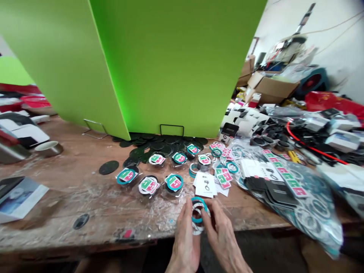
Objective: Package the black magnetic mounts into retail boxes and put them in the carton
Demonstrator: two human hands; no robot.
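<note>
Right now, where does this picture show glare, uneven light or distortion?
Head view: the green panels glow brightest where they overlap; head view: glare on the plastic bag; head view: picture edges seem stretched, and the space below the table is dark.

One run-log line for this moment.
left hand: holding flat teal and white rings | right hand: holding same rings | just beyond: white rectangular printed cards | surface: brown wooden table

A worker's bare left hand [184,232] and bare right hand [220,229], both slim-fingered, appear at the wooden workbench's [106,216] front edge. The wrists are uncovered; a black patch [158,253] below that edge is too shadowed to identify as clothing.
</note>
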